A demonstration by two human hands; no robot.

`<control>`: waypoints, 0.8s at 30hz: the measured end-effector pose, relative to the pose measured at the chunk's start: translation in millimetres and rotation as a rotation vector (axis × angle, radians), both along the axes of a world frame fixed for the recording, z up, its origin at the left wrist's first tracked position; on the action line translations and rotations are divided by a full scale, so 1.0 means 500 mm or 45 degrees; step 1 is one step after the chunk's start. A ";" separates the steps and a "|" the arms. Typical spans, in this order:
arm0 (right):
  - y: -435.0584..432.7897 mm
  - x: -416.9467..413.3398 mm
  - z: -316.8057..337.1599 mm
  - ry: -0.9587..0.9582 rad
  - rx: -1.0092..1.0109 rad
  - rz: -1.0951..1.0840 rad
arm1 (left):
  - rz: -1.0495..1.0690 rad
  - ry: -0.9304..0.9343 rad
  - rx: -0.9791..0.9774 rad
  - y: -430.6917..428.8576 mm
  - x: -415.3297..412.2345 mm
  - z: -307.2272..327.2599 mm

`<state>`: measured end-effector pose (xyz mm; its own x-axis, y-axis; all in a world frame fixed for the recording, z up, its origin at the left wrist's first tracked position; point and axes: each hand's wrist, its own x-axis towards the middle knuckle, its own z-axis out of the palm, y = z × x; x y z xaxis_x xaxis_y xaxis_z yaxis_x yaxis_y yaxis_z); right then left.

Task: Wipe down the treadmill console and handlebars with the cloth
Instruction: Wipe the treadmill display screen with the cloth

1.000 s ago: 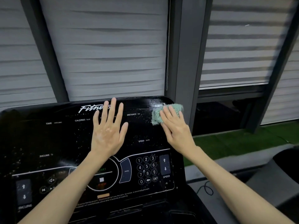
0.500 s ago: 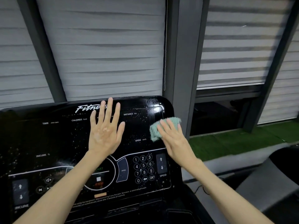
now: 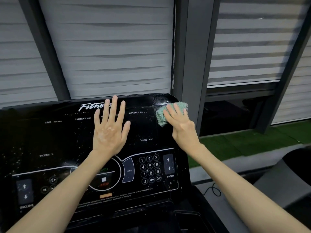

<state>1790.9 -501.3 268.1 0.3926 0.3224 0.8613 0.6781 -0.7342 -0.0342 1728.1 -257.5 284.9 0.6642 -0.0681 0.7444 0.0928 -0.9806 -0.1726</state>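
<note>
The black glossy treadmill console fills the lower left, speckled with droplets, with a number keypad and speed arrows at its lower right. My left hand lies flat on the panel's middle, fingers spread and straight. My right hand presses a green cloth with straight fingers against the console's upper right corner. A wet smear shows just above the cloth. The handlebars are out of view.
Grey roller blinds and dark window posts stand right behind the console. To the right lie green turf, a grey floor with a black cable, and the dark edge of another machine.
My right hand slid the cloth down the console's right side, then back up to the upper right corner. My left hand stayed flat on the panel.
</note>
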 end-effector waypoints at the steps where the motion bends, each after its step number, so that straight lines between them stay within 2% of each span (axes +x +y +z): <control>1: -0.006 -0.011 -0.025 0.017 0.005 0.008 | 0.003 -0.001 -0.002 -0.001 0.000 0.000; 10: -0.048 -0.144 -0.246 0.287 0.060 0.169 | -0.012 -0.003 -0.007 -0.001 -0.001 0.001; 16: -0.072 -0.169 -0.321 0.266 -0.002 0.196 | -0.013 -0.008 0.007 -0.002 -0.005 0.002; 20: -0.077 -0.139 -0.288 0.236 0.014 0.181 | -0.008 -0.007 -0.002 -0.003 0.000 0.003; 24: -0.052 -0.083 -0.173 0.160 0.004 0.145 | -0.004 -0.001 -0.012 -0.004 0.000 -0.001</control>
